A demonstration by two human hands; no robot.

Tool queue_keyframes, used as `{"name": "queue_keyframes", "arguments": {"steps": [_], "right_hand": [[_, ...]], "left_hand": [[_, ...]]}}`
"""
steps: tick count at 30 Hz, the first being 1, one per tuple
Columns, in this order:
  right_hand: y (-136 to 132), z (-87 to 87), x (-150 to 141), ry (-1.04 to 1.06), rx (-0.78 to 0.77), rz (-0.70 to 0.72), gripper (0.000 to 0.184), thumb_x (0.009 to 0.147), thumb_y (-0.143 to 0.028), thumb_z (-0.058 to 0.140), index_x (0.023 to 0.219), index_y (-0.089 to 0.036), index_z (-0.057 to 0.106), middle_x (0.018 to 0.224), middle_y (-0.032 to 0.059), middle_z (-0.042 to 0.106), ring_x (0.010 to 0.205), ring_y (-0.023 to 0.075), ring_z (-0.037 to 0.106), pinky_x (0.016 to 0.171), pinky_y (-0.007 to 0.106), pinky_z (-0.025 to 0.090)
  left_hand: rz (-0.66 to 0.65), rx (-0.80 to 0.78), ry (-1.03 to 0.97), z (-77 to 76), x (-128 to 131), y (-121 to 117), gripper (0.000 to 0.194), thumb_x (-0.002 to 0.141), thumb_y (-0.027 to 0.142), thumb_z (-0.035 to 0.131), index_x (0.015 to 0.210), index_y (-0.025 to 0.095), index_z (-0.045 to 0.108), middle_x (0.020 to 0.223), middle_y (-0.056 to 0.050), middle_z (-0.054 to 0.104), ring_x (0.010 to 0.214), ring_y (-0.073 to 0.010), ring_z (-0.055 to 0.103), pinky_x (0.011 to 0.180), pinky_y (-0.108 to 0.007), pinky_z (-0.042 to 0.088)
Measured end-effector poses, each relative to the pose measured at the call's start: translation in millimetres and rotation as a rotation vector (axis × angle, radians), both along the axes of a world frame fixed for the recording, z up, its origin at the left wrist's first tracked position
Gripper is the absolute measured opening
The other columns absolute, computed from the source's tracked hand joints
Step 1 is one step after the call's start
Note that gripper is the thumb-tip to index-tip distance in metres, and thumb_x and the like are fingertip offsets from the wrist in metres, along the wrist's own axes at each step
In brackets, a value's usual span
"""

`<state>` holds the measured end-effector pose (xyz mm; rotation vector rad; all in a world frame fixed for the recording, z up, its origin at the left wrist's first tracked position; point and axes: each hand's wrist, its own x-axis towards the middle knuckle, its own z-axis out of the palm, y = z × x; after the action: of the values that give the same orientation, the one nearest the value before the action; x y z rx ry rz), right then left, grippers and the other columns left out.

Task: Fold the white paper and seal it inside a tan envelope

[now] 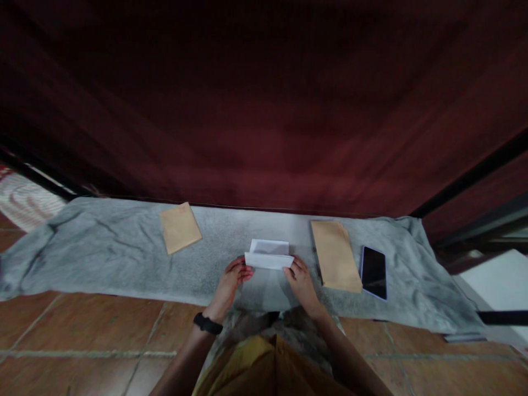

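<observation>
Holding folded white paper (269,260) by opposite edges, both hands (228,281) (301,281) have open grey cloth (220,234) either side.

A dark red backdrop (264,110) stands beyond the brown tiled floor (94,324).

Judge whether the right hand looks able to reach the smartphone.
Probably yes: the brown envelope stack between right hand and smartphone looks low enough to reach over, though that hand holds folded white paper.

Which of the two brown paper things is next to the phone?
The brown paper pile on the right, beside the phone. The left brown piece lies far from it.
</observation>
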<state>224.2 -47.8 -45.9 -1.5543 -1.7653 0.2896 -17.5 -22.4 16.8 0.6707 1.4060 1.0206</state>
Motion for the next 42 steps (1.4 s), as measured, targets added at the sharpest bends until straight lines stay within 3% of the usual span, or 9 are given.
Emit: {"name": "queue_keyframes", "arguments": {"steps": [6,10,15,19,23,26,32,37,42], "right_hand": [[3.1,5.6,-6.5,-0.045,0.028,-0.08,0.03,0.105,-0.028,0.046,0.107,-0.014,0.072,0.126,0.0163,0.071,0.125,0.0267,0.061,0.113,0.044,0.046],[4.2,10.3,-10.5,-0.105,0.012,-0.155,0.026,0.104,-0.029,0.047,0.107,-0.014,0.069,0.128,0.0181,0.068,0.122,0.0285,0.061,0.108,0.044,0.047],[6.1,8.2,-12.3,-0.167,0.012,-0.198,0.02,0.103,-0.027,0.05,0.107,-0.017,0.066,0.128,0.0187,0.066,0.121,0.0309,0.061,0.106,0.046,0.048],[5.3,7.3,-12.7,-0.187,0.009,-0.209,0.023,0.103,-0.029,0.051,0.114,-0.014,0.065,0.132,0.0207,0.064,0.123,0.0319,0.06,0.105,0.047,0.05],[5.8,8.0,-13.9,-0.225,0.041,-0.174,0.039,0.104,-0.024,0.045,0.138,-0.009,0.058,0.152,0.0229,0.052,0.141,0.0332,0.048,0.114,0.051,0.044],[7.6,8.4,-18.4,-0.248,0.057,-0.056,0.049,0.103,-0.015,0.036,0.148,-0.008,0.053,0.16,0.0207,0.046,0.152,0.0298,0.038,0.122,0.052,0.037],[15.8,11.9,-40.7,-0.211,0.015,0.112,0.05,0.108,-0.024,0.031,0.15,-0.01,0.056,0.16,0.015,0.05,0.152,0.0244,0.041,0.127,0.049,0.033],[31.7,13.3,-57.3,-0.198,-0.07,0.136,0.054,0.111,-0.033,0.027,0.149,-0.009,0.058,0.16,0.013,0.05,0.15,0.023,0.044,0.127,0.044,0.035],[37.7,6.9,-50.4,-0.298,-0.141,0.062,0.057,0.112,-0.035,0.026,0.155,-0.006,0.049,0.164,0.0158,0.043,0.154,0.0261,0.039,0.129,0.046,0.029]], "left_hand": [[-0.329,0.112,0.591,1.6,4.6,4.8,0.02,0.089,0.034,0.062,0.093,0.016,0.07,0.071,-0.002,0.069,0.063,-0.018,0.066,0.059,-0.027,0.047],[-0.431,0.127,1.014,11.7,15.8,9.5,0.021,0.099,0.032,0.055,0.097,0.017,0.069,0.09,-0.008,0.077,0.08,-0.02,0.071,0.071,-0.027,0.046],[-0.493,0.037,1.276,21.5,27.1,7.3,0.026,0.105,0.038,0.052,0.116,0.018,0.064,0.099,-0.009,0.078,0.092,-0.0235,0.075,0.074,-0.029,0.047],[-0.469,0.121,1.401,15.5,26.4,2.5,0.029,0.105,0.036,0.05,0.126,0.018,0.061,0.102,-0.01,0.077,0.094,-0.0249,0.075,0.077,-0.031,0.052],[-0.482,0.5,1.487,-0.7,26.5,3.1,0.034,0.102,0.021,0.048,0.132,0.015,0.063,0.132,-0.016,0.069,0.12,-0.0279,0.067,0.101,-0.039,0.052],[-0.573,0.722,1.479,-15.6,33.5,4.5,0.044,0.105,0.024,0.044,0.145,0.015,0.058,0.155,-0.017,0.055,0.143,-0.0288,0.052,0.117,-0.044,0.044],[-0.738,0.807,1.56,-39.7,48.0,1.2,0.056,0.106,0.028,0.038,0.161,0.019,0.043,0.167,-0.013,0.04,0.158,-0.0334,0.03,0.127,-0.062,0.023],[-0.898,0.974,1.497,-47.1,54.4,3.6,0.068,0.099,0.023,0.051,0.165,0.019,0.036,0.16,-0.014,0.05,0.154,-0.0308,0.039,0.131,-0.056,0.016],[-0.946,1.002,1.444,-41.5,53.7,7.0,0.065,0.1,0.023,0.052,0.163,0.015,0.039,0.161,-0.016,0.05,0.154,-0.0283,0.04,0.131,-0.052,0.019]]}}
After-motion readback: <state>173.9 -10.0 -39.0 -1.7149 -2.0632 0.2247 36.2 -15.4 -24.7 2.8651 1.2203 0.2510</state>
